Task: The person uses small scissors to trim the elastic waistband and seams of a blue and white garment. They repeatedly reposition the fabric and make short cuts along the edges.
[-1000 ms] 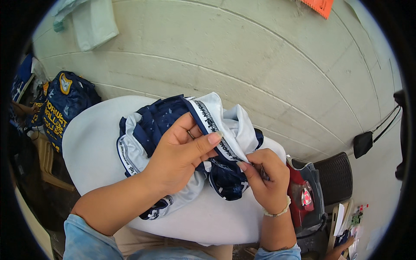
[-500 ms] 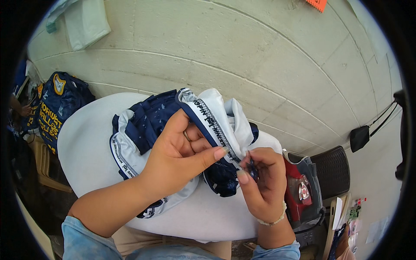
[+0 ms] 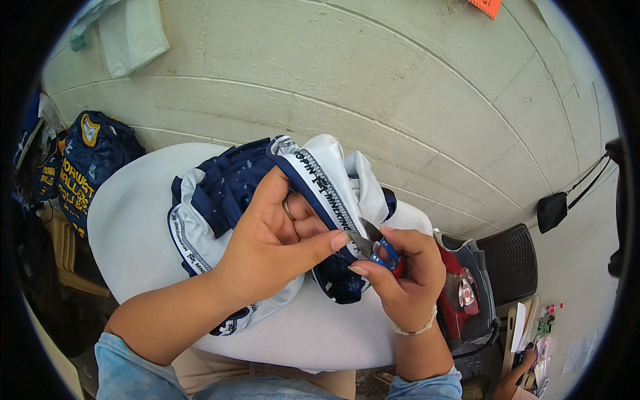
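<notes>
A navy and white garment (image 3: 227, 190) with a printed band along its edge lies bunched on the white table (image 3: 127, 207). My left hand (image 3: 263, 250) is closed on that band, holding it raised, with the thumb in front and the other fingers behind. In my right hand (image 3: 419, 277) is a pair of blue-handled thread snips (image 3: 385, 256). Their metal blades stand apart at the band's edge, close to my left thumb tip. Whether the blades touch the cloth, I cannot tell.
Navy shirts with yellow lettering (image 3: 93, 167) hang over a tan chair (image 3: 67, 257) at left. Right of the table are a red and grey bag (image 3: 467, 267) and a dark woven chair (image 3: 510, 257). A pale block wall (image 3: 267, 60) rises behind. Another person's arm (image 3: 517, 377) shows at lower right.
The snips have turned in my right hand, so their blades now point at the band. Earlier they were mostly hidden by my fingers. My left hand has barely moved.
</notes>
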Demonstrator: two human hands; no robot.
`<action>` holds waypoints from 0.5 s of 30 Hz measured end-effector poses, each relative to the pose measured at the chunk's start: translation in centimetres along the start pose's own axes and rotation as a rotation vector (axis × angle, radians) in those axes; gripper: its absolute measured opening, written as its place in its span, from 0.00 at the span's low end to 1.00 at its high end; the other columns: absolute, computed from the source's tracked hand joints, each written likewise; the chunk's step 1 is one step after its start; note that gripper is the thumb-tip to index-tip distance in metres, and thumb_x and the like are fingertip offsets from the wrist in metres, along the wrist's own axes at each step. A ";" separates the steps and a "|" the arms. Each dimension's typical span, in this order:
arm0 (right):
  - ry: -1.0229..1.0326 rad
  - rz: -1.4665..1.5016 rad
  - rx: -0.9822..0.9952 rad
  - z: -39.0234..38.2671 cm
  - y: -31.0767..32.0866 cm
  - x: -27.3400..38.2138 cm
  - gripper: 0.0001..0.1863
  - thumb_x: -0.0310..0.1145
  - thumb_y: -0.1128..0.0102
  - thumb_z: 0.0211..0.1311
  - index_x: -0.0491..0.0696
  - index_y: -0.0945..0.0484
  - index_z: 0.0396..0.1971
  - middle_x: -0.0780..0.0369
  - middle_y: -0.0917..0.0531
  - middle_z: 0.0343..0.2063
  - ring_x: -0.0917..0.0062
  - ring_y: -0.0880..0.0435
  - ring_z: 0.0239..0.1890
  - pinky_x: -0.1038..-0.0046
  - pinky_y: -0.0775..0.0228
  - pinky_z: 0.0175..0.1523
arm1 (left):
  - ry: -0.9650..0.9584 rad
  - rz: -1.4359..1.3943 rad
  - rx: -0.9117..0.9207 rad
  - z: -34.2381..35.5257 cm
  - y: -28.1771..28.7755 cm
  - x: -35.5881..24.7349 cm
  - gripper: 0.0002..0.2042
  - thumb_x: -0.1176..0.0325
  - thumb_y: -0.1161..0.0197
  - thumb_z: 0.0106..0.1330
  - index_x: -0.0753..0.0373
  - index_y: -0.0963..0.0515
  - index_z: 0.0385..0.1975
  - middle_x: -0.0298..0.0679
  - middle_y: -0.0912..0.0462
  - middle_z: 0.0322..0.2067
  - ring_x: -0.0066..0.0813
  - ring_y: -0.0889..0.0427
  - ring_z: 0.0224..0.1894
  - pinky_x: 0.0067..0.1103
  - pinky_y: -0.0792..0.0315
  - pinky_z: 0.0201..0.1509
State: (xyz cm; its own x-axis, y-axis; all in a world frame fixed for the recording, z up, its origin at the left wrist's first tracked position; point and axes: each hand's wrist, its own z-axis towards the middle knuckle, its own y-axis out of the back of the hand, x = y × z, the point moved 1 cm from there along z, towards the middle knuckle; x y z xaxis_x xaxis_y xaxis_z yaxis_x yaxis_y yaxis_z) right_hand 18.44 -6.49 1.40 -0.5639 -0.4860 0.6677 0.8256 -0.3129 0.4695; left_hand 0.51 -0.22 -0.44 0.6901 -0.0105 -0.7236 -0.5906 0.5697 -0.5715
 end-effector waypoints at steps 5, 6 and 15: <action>0.083 -0.051 0.035 0.0 0.4 0.0 0.24 0.24 0.22 0.42 0.39 0.24 0.41 0.64 0.22 0.30 0.85 0.26 0.30 0.83 0.33 0.36 | 0.031 -0.002 0.009 -0.1 -0.2 -0.1 0.36 0.88 0.44 0.61 0.64 0.53 0.68 0.46 0.27 0.54 0.29 0.25 0.57 0.22 0.29 0.59; 0.092 -0.057 0.042 0.0 0.5 0.0 0.24 0.24 0.22 0.42 0.39 0.24 0.41 0.64 0.22 0.30 0.85 0.26 0.30 0.83 0.33 0.35 | 0.024 -0.005 0.011 -0.1 -0.2 -0.1 0.36 0.88 0.44 0.61 0.65 0.53 0.68 0.46 0.27 0.54 0.29 0.24 0.57 0.22 0.29 0.59; 0.078 -0.046 0.048 0.0 0.5 0.2 0.23 0.23 0.23 0.43 0.39 0.24 0.41 0.64 0.21 0.29 0.85 0.26 0.30 0.84 0.34 0.35 | 0.058 0.000 0.023 -0.1 -0.1 -0.2 0.35 0.88 0.44 0.62 0.65 0.53 0.68 0.46 0.27 0.54 0.28 0.24 0.56 0.21 0.28 0.58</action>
State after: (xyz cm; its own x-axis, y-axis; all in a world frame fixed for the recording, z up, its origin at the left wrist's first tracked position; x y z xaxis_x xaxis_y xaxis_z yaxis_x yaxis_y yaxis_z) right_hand 18.74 -6.76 1.80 -0.5962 -0.5347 0.5989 0.7962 -0.2978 0.5268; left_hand 0.40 -0.38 -0.30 0.6641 -0.0580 -0.7454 -0.5806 0.5881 -0.5631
